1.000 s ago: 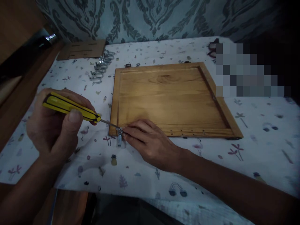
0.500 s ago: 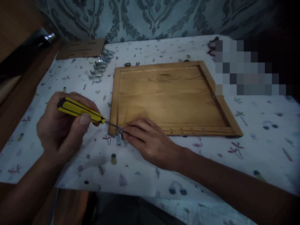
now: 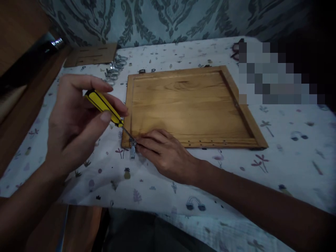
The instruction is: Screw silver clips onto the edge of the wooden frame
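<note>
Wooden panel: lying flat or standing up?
The wooden panel lies flat: its broad face is turned up on the printed cloth, with the right hand over its near edge.

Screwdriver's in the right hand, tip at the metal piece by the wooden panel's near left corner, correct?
Not quite: the head view shows the screwdriver in the left hand; its tip is at the metal piece by the near left corner of the wooden panel.

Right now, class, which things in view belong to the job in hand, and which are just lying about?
In the job:
left hand, gripping the yellow-and-black screwdriver
right hand, at the metal fitting
wooden panel, with that fitting at its near left corner

Lying about:
cardboard piece
metal pieces near it, possibly spares
dark reddish object, too unclear to name
</note>
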Action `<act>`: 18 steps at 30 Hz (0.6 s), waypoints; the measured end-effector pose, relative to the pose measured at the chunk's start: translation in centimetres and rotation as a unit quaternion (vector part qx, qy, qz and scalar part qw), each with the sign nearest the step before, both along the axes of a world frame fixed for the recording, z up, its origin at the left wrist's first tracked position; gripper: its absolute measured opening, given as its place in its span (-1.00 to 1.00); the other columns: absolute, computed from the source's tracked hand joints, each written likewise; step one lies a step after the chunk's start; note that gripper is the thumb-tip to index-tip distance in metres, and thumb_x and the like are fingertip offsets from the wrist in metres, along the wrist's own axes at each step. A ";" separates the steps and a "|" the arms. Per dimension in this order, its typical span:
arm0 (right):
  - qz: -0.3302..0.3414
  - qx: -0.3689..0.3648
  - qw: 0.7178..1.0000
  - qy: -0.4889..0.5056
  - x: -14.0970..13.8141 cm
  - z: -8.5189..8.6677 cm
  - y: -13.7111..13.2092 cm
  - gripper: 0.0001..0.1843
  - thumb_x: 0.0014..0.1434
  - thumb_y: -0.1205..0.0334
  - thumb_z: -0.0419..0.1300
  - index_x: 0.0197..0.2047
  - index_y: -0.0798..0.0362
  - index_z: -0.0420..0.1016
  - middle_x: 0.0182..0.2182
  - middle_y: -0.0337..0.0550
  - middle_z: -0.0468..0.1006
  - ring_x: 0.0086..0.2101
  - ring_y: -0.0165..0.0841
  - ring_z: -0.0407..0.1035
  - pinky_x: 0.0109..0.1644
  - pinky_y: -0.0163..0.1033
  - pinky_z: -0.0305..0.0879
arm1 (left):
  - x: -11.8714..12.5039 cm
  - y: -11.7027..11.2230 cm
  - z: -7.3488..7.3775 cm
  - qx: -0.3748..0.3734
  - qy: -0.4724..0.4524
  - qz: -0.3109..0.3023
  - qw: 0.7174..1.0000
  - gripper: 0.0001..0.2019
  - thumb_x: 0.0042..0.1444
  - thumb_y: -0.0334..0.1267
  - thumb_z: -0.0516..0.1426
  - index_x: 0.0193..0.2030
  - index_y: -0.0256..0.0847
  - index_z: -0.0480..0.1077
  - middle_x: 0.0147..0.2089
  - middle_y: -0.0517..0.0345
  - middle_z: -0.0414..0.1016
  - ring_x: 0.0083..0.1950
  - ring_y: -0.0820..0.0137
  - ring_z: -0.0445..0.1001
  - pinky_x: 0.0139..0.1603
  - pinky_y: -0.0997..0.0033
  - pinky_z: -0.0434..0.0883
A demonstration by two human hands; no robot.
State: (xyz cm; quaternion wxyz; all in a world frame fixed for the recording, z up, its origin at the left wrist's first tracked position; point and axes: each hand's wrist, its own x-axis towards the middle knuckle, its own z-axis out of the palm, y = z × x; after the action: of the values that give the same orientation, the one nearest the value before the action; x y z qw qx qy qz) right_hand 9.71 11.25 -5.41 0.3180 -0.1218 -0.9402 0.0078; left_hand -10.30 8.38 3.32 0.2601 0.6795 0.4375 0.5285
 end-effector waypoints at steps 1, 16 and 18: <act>0.000 -0.001 1.000 -0.001 0.0 0.0 0.0 -0.76 0.36 0.42 0.04 -0.13 0.22 0.55 -0.11 -0.01 0.62 -0.09 -0.22 0.36 -0.04 -0.08 0.37 | 0.4 0.2 0.2 -0.026 -0.047 -0.007 0.999 -0.77 0.10 -0.38 0.23 -0.11 -0.11 0.37 -0.24 0.14 0.53 -0.19 0.28 0.57 -0.15 0.20 0.56; 0.004 0.007 1.000 0.013 0.0 0.0 0.1 -0.77 0.33 0.45 0.06 -0.11 0.24 0.56 -0.10 0.00 0.62 -0.08 -0.21 0.37 -0.02 -0.09 0.38 | 3.3 1.1 -0.1 -0.033 -0.287 0.029 0.957 -0.77 0.30 -0.25 0.03 -0.39 -0.15 0.39 -0.60 0.26 0.09 -0.62 0.48 0.07 -0.62 0.47 0.24; 0.006 0.002 1.000 0.014 0.0 0.0 0.1 -0.77 0.33 0.45 0.07 -0.11 0.25 0.56 -0.10 0.01 0.62 -0.07 -0.21 0.37 -0.03 -0.08 0.39 | 3.3 1.0 0.3 -0.023 -0.277 0.058 0.959 -0.77 0.27 -0.23 0.07 -0.42 -0.16 0.38 -0.58 0.26 0.11 -0.63 0.48 0.06 -0.64 0.45 0.23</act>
State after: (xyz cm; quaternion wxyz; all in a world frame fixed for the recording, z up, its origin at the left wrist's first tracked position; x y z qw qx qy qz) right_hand 9.69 11.32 -5.40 0.3313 -0.1158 -0.9364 0.0098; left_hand -6.97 9.35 3.58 0.3554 0.4742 0.3986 0.7000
